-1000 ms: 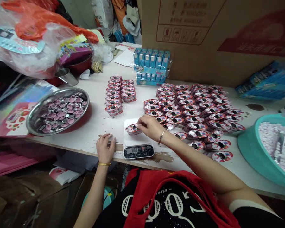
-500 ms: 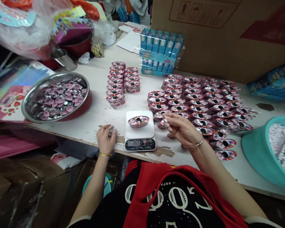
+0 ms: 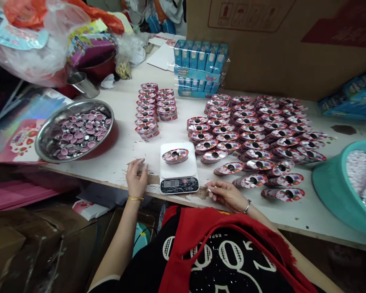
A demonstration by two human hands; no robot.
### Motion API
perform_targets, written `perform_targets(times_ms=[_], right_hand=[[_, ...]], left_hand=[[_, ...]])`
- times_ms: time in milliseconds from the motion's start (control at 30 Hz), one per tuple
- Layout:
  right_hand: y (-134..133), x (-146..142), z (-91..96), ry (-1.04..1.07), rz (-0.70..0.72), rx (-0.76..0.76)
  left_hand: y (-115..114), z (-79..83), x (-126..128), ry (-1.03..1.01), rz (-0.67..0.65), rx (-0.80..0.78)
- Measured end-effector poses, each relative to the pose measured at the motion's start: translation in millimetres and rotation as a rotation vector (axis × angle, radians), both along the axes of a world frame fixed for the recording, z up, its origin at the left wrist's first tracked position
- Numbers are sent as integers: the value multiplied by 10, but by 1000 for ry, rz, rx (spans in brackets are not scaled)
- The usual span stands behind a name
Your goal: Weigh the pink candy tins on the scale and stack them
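Observation:
A small white digital scale [image 3: 178, 175] lies near the table's front edge. On its pan stands a red oval candy container [image 3: 175, 156] with white candies around the hole in its top. My left hand [image 3: 136, 179] rests on the table left of the scale, its fingers curved but apart, holding nothing. Right of the scale, low by the table edge, my right hand [image 3: 227, 196] pinches a small white candy [image 3: 209, 190] between thumb and fingers. Beyond it stand many more oval containers [image 3: 253, 145], some with white candies on top.
A steel bowl [image 3: 41, 142] of pink and silver caps sits at left. Another group of oval containers [image 3: 147, 129] stands behind the scale. A teal tub [image 3: 329, 183] of white candies is at right. Blue packaged boxes [image 3: 198, 71] and a large carton [image 3: 262, 61] stand behind.
My right hand has moved down and toward the table edge from above the containers, still pinching. The scale's displayed digits differ. My left hand has stayed almost where it was.

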State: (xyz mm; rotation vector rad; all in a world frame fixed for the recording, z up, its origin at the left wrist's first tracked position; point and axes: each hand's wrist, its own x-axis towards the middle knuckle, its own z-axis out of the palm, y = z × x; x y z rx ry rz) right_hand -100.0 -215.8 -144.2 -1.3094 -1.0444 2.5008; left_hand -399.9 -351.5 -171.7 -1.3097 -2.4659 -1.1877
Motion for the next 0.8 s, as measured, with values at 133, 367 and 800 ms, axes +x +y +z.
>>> perform_targets(times_ms=[133,367,800], right_hand=[[-33,45,-146,-16,26,15],[-35,27,-167,-3,51,64],[-15,-35,-174,12,98,85]], left_hand=[[265,407,201,85,-125,118],[726,756,477,335,-477,-34],[834,618,163,386,-493,-224]])
